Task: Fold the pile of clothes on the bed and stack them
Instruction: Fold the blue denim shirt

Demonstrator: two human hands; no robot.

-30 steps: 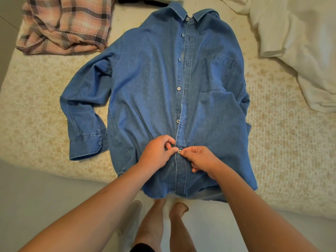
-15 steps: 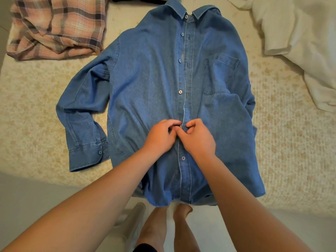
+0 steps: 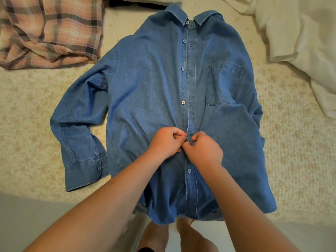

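Observation:
A blue denim shirt point(image 3: 145, 91) lies face up on the bed, collar at the far end and hem hanging over the near edge. Its left sleeve is bent down beside the body. Both hands meet at the front placket, about halfway down. My left hand point(image 3: 164, 141) pinches the button-side edge. My right hand point(image 3: 204, 149) pinches the buttonhole edge against it. The button between them is hidden by my fingers. One button below the hands is fastened; those above lie beside open holes.
A crumpled pink plaid shirt point(image 3: 51, 31) lies at the far left of the bed point(image 3: 29, 106). White bedding point(image 3: 300, 37) is heaped at the far right. My bare feet stand on the floor below the bed's near edge.
Both hands have moved up the placket from the lower button to the one above it. The lower button now sits fastened below them.

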